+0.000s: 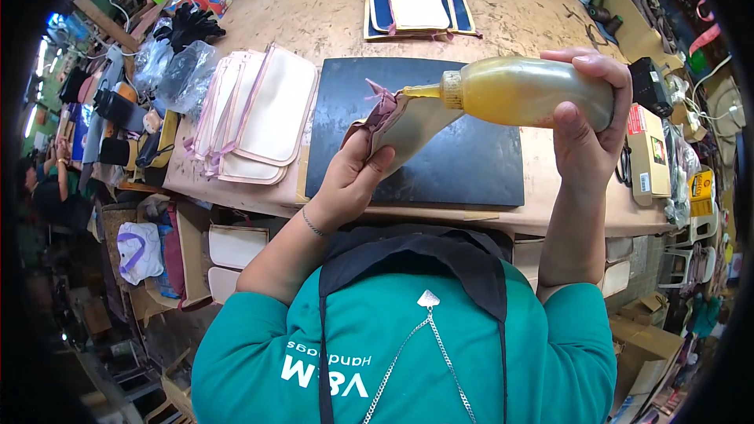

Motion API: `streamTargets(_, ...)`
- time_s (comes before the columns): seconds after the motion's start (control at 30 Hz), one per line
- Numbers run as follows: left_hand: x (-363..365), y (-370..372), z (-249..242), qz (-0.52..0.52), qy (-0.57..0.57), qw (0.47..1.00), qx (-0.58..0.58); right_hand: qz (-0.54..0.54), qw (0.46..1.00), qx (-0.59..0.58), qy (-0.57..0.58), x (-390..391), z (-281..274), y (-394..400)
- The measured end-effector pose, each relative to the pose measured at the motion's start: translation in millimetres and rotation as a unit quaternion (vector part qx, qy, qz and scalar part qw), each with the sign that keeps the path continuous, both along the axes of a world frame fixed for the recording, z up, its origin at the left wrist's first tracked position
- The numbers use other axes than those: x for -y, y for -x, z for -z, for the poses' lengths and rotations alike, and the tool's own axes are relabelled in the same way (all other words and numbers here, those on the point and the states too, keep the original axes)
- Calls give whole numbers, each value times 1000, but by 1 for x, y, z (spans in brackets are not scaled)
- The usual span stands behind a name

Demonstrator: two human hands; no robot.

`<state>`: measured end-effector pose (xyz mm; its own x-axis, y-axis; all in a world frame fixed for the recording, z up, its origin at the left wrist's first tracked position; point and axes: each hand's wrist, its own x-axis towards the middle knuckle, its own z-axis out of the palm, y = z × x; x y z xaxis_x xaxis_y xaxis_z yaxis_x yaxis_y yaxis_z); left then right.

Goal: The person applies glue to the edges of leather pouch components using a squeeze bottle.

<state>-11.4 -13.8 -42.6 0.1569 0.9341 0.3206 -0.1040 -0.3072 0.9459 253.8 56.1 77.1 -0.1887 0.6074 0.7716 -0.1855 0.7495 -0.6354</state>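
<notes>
My right hand [593, 110] is wrapped round a glue bottle [518, 90], a squeeze bottle with yellowish contents, tipped on its side. Its yellow nozzle points left and meets the upper edge of a pale panel [416, 129] with purple-brown lining. Gripped between the thumb and fingers of my left hand [357, 169], that panel is held up at a slant. Whether glue is coming out is too small to tell. Beneath both hands lies a black mat [471, 169]. To the left, similar cream panels [271, 114] with pink-purple edging lie in an overlapping stack.
At the back of the table [314, 12] sits a pile of cream and navy pieces [420, 4]. Plastic bags [184, 71] and a black glove [192, 27] crowd the left edge. A cardboard box [648, 153] and a black device [650, 86] stand at the right.
</notes>
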Motion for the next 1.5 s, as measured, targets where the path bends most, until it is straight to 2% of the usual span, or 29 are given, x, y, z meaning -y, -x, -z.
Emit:
streamTargets(0.17,1,0,1,-6,4,1000,-4,0,1000,7,12,0,1,0)
streamTargets(0.37,-3,11,13,-20,-21,995,-100,-28,998,10,59,1,1,-1)
streamTargets(0.57,0,6,3,-19,-16,998,-53,-21,997,5,68,-2,2,-7)
streamTargets(0.83,3,6,1,-6,-3,999,-46,-32,995,-25,94,-1,6,-12)
streamTargets(0.93,4,4,0,2,1,999,-46,-18,997,13,75,-2,5,-11)
streamTargets(1.03,3,3,-3,1,-1,999,-43,-42,996,-15,83,-3,8,-9)
streamTargets(1.27,3,4,-2,2,4,999,-46,-22,996,12,84,-2,7,-9)
streamTargets(1.5,3,3,0,11,13,1000,-2,-36,992,-6,119,-5,16,-17)
